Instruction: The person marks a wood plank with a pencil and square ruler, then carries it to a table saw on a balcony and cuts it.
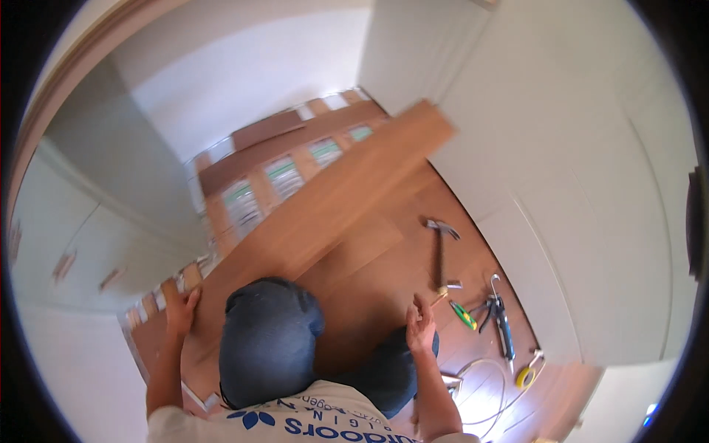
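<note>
A long brown wooden floorboard (332, 196) slants from beside my left knee up to the far right. Its far end is raised and overlaps the foot of the pale panel. My left hand (181, 311) grips the board's left edge near its close end, with part of the fingers hidden. My right hand (421, 326) is raised above my right leg with its fingers apart and nothing in it. A claw hammer (441, 251) lies on the laid floor ahead of that hand. Right of it are a green utility knife (464, 315) and a caulking gun (504, 328).
Beyond the board, wooden strips with pale gaps (284, 177) show in the subfloor. A short brown board (266, 130) lies by the far wall. Pale cabinet fronts (81, 229) stand left and panels (561, 184) right. A yellow tape roll (525, 378) and a looped cable (504, 391) lie near right.
</note>
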